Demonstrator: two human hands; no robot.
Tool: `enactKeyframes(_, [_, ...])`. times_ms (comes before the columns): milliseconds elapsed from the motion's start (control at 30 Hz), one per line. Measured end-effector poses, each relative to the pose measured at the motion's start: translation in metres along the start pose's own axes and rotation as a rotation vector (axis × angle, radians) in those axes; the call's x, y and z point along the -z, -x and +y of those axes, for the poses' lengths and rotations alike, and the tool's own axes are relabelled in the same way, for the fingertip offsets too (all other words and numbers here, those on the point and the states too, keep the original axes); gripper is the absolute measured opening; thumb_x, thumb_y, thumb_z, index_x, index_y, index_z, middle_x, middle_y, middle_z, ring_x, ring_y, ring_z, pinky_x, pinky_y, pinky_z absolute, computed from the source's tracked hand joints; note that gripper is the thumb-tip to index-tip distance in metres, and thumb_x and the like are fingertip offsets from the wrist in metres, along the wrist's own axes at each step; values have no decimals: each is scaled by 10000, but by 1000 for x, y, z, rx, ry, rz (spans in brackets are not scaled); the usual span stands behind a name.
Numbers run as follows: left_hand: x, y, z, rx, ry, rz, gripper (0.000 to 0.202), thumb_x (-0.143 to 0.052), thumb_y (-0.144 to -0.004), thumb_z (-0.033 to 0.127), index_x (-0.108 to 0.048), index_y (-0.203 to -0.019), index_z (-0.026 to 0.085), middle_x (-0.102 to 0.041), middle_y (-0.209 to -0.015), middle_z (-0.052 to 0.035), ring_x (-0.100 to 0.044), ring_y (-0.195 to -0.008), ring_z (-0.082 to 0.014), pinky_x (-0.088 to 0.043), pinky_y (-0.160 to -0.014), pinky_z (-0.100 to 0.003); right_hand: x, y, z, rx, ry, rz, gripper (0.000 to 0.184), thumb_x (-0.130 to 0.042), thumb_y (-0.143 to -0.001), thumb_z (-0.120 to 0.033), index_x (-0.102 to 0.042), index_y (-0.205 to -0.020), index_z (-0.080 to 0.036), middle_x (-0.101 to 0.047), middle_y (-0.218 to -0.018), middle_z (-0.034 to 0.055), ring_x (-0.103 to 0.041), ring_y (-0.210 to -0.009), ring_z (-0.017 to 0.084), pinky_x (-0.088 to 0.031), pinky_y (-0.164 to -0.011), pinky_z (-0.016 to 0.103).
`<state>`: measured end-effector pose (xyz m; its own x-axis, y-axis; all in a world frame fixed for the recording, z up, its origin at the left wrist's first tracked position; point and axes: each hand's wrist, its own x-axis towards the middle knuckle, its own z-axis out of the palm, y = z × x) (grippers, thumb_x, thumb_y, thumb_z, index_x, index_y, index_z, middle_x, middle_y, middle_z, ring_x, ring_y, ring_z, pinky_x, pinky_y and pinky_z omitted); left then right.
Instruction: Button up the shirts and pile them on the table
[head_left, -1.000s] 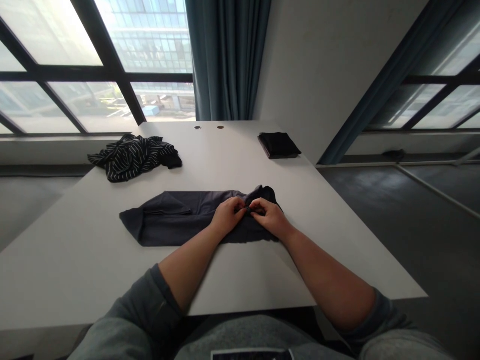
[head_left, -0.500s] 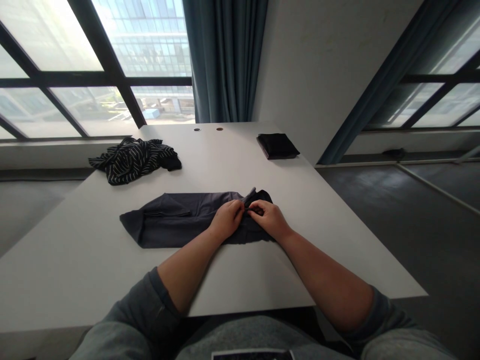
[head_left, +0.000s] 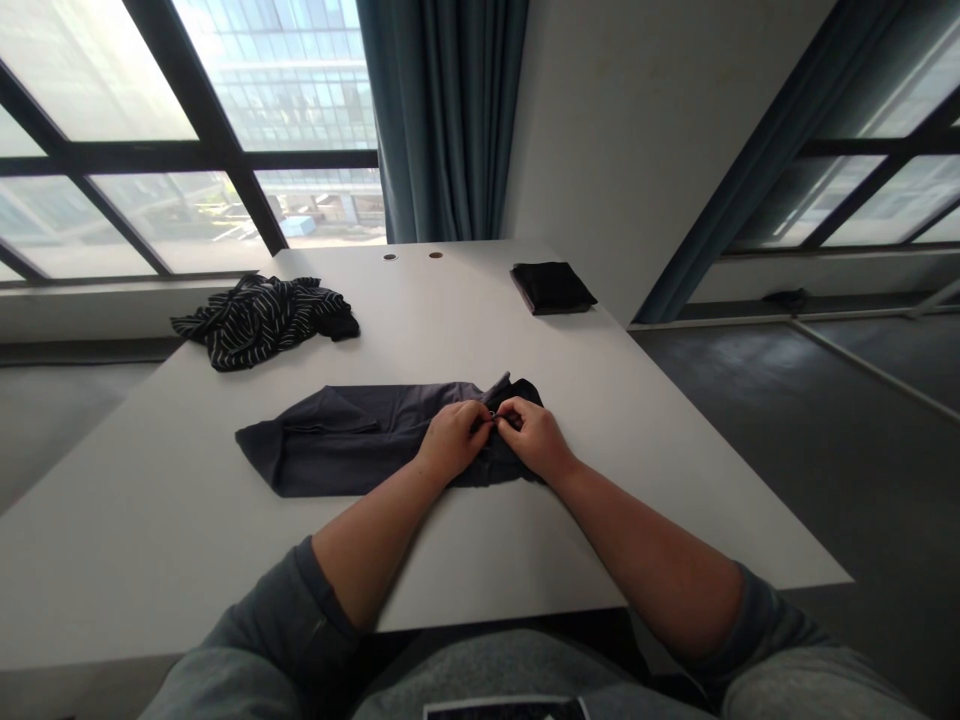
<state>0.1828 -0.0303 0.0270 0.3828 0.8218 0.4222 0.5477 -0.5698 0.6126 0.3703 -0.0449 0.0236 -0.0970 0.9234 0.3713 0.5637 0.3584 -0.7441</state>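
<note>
Head view: left hand and right hand are closed, their fingertips pinching a small metal fitting on the folded dark grey garment, which lies on the white surface. Its earlier far-corner bunch has thinned to a narrow upright tab.

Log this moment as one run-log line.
left hand: pinches small metal fitting on folded dark grey garment | right hand: pinches same fitting | rest: striped black garment, folded black cloth, white table
</note>
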Motion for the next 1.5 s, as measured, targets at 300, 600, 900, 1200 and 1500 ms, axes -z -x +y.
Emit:
enactKeyframes(300, [15,-3,-22,-35,-43,-179,165,-631,-887,157,-729,-1000,227,-704,-1012,-52,-669,-925,-208,-539,-851,-330,11,-3,3,-19,-259,-180,70,-629,-807,-257,-616,-835,-194,-745,-1002,48,-704,-914,175,-565,-843,297])
enactKeyframes(600, [19,-4,-12,-42,-47,-127,100,-616,-898,154,-660,-823,204,-679,-852,-36,-626,-789,-182,-479,-735,-293,7,-3,6,-12,-303,-200,172,-681,-820,-311,-653,-943,-193,-743,-1061,55,-717,-971,180,-586,-892,307])
enactKeyframes(900, [17,-2,-4,70,167,-106,163,-631,-780,68,-562,-718,203,-731,-855,-2,-622,-724,-136,-457,-688,-259,4,-3,2,56,-68,-119,149,-649,-860,-295,-741,-920,-195,-754,-960,40,-688,-897,184,-523,-881,309])
enactKeyframes(1200, [15,-1,1,81,92,-78,162,-657,-769,80,-553,-742,201,-702,-818,1,-629,-746,-145,-460,-715,-261,0,-3,-1,-106,-80,-201,201,-663,-835,-362,-695,-861,-165,-659,-747,-10,-513,-640,112,-370,-614,235])
enactKeyframes(1500, [18,0,17,124,-137,-83,80,-664,-825,140,-622,-823,208,-661,-775,-9,-599,-742,-180,-411,-696,-293,-6,4,-8,-17,-63,-72,109,-651,-815,-280,-623,-791,-178,-621,-740,-11,-525,-672,117,-390,-646,234])
